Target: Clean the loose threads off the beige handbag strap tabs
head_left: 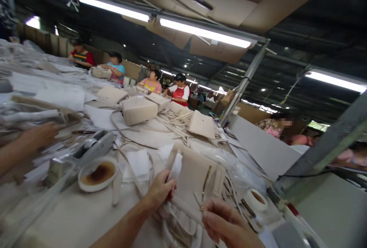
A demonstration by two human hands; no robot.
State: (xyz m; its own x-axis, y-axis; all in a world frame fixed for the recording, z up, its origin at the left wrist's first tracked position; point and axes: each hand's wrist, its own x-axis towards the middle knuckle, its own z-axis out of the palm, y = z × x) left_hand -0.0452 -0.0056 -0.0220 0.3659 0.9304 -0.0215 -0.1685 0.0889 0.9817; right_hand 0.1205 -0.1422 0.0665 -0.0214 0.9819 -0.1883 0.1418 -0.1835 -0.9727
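Left hand (160, 190): thumb and fingers pinched on white strip (176, 165) at upper left of beige bag (193, 171); bag lies on cluttered surface (71, 221). Right hand (225, 221): fingers curled, just beside bag's zipper (207, 183); cannot tell whether it grips anything. Dish (93, 188), brown contents, left of bag. Co-worker's hand (45, 135) farther left, near tape dispenser (99, 144).

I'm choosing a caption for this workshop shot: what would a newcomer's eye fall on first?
Probably the long bright lamps slanting across the top. Next, the beige bags heaped mid-view, with the left hand below them holding a white strip in front of another bag and the right hand near the bottom edge. A brown-stained white dish also stands out, left of the left hand.
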